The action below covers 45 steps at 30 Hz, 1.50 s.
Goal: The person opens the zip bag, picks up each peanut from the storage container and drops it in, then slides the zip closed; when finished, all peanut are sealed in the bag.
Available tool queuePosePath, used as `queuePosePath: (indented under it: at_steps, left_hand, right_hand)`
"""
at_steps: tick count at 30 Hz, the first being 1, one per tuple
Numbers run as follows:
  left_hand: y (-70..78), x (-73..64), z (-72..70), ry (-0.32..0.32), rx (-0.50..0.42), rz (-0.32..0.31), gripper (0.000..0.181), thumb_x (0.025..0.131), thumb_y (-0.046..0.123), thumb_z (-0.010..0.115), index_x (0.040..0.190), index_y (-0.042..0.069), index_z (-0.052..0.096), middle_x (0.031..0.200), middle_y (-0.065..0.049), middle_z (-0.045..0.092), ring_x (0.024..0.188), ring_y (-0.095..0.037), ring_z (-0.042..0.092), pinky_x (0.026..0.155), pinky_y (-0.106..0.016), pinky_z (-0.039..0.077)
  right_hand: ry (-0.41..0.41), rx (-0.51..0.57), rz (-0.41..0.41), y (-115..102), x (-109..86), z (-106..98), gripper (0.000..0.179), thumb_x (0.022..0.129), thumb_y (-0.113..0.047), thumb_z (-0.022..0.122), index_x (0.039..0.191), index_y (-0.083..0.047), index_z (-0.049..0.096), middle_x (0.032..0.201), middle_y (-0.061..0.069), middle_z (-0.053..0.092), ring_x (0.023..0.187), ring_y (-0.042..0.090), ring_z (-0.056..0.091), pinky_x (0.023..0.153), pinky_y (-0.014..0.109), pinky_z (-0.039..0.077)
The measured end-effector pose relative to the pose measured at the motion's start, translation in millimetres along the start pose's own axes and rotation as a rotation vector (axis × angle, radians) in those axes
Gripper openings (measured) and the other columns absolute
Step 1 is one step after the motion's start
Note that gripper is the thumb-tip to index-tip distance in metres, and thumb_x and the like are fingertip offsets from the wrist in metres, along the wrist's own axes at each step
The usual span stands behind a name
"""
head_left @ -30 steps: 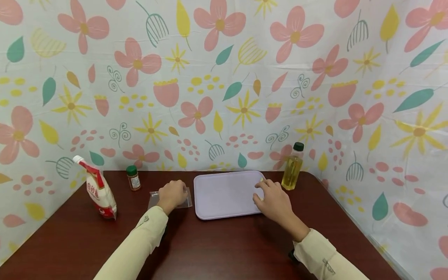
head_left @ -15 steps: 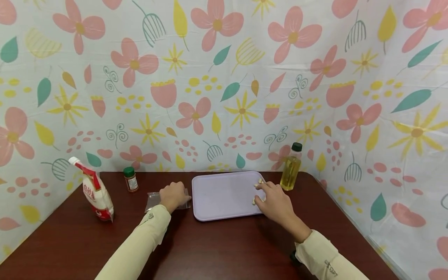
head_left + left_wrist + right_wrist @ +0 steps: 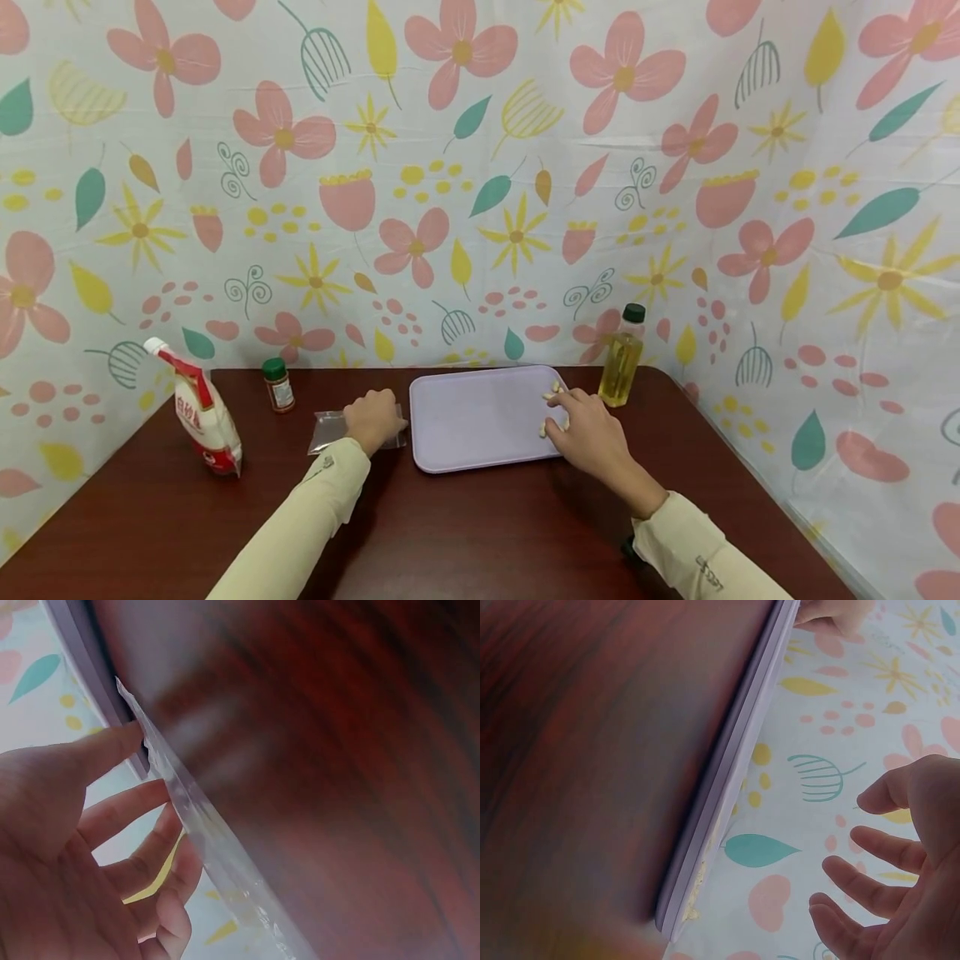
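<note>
In the head view my left hand (image 3: 373,421) is over a clear plastic bag (image 3: 327,430) lying on the table left of the tray. The left wrist view shows its thumb and fingers spread, with fingertips touching the bag (image 3: 214,847). My right hand (image 3: 588,432) is over the right end of a pale lilac tray (image 3: 480,421), with relaxed, parted fingers. Small cream-coloured pieces (image 3: 556,388) lie near its fingertips, some hidden under the hand. In the right wrist view these pieces (image 3: 695,889) sit by the tray's rim, and the hand (image 3: 900,877) holds nothing.
A bottle of yellow oil (image 3: 622,358) stands behind the right hand. On the left are a small green-capped jar (image 3: 278,387) and a red-and-white spouted pouch (image 3: 206,417). A flower-patterned curtain (image 3: 450,208) hangs behind the dark table (image 3: 450,533).
My right hand has drawn slightly to the right, so more cream-coloured pieces show beside its fingertips. My left hand has shifted a little rightward over the bag. The head view has moved slightly.
</note>
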<state>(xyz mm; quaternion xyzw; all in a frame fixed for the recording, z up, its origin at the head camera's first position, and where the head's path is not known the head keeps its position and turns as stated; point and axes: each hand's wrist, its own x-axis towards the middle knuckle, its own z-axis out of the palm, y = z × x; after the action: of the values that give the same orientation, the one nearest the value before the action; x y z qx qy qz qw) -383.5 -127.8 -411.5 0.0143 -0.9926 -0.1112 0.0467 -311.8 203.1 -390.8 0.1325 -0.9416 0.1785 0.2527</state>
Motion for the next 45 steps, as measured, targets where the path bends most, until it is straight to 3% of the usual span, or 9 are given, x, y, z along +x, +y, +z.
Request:
queuePosePath:
  at_steps: [12, 19, 25, 34, 41, 45]
  left_hand:
    - [3.6, 2.5, -0.2, -0.049, 0.015, -0.019, 0.014, 0.087, 0.024, 0.073, 0.089, 0.010, 0.071, 0.089, -0.011, 0.070, 0.082, -0.036, 0.067, 0.071, -0.053, 0.051]
    - [4.5, -2.6, -0.2, -0.004, 0.025, 0.029, 0.012, 0.092, 0.019, 0.066, 0.089, 0.008, 0.070, 0.090, -0.014, 0.071, 0.081, -0.037, 0.068, 0.063, -0.050, 0.052]
    - [7.9, -2.6, 2.0, -0.017, 0.044, 0.043, 0.013, 0.093, 0.020, 0.066, 0.092, 0.008, 0.071, 0.092, -0.014, 0.071, 0.083, -0.038, 0.068, 0.065, -0.050, 0.052]
    - [5.8, -2.7, 0.3, -0.015, -0.023, 0.008, 0.010, 0.090, 0.015, 0.066, 0.084, 0.008, 0.069, 0.091, -0.013, 0.070, 0.084, -0.038, 0.067, 0.068, -0.052, 0.053]
    - [3.4, -2.6, -1.8, -0.043, -0.058, 0.002, 0.017, 0.093, 0.013, 0.062, 0.077, 0.008, 0.067, 0.077, -0.010, 0.066, 0.070, -0.031, 0.064, 0.061, -0.046, 0.051]
    - [1.8, -3.4, -2.7, -0.047, -0.053, 0.004, 0.017, 0.093, 0.012, 0.061, 0.077, 0.009, 0.066, 0.077, -0.010, 0.066, 0.071, -0.032, 0.064, 0.060, -0.045, 0.050]
  right_hand:
    - [-0.003, 0.008, 0.001, -2.2, -0.1, -1.6, 0.019, 0.086, -0.024, 0.070, 0.102, -0.014, 0.073, 0.108, 0.007, 0.066, 0.092, 0.030, 0.059, 0.053, 0.038, 0.047]
    - [-0.001, 0.016, 0.008, -3.3, -1.4, -1.6, 0.019, 0.085, -0.023, 0.070, 0.102, -0.014, 0.073, 0.108, 0.007, 0.066, 0.091, 0.029, 0.059, 0.054, 0.039, 0.048]
    - [-0.003, 0.019, 0.007, 0.5, -1.1, 0.2, 0.019, 0.085, -0.022, 0.070, 0.102, -0.014, 0.074, 0.107, 0.007, 0.066, 0.088, 0.028, 0.059, 0.053, 0.038, 0.047]
    - [-0.031, 0.045, 0.020, 3.1, -1.1, 1.0, 0.019, 0.086, -0.022, 0.069, 0.103, -0.014, 0.074, 0.108, 0.006, 0.067, 0.089, 0.028, 0.059, 0.051, 0.034, 0.045]
    - [-0.039, 0.054, 0.029, 2.1, -1.2, 1.1, 0.020, 0.085, -0.023, 0.070, 0.103, -0.014, 0.074, 0.108, 0.006, 0.067, 0.088, 0.027, 0.058, 0.051, 0.033, 0.044]
    - [-0.050, 0.067, 0.028, -0.1, -1.6, 1.1, 0.021, 0.086, -0.024, 0.069, 0.103, -0.014, 0.074, 0.108, 0.006, 0.067, 0.088, 0.026, 0.058, 0.050, 0.032, 0.043]
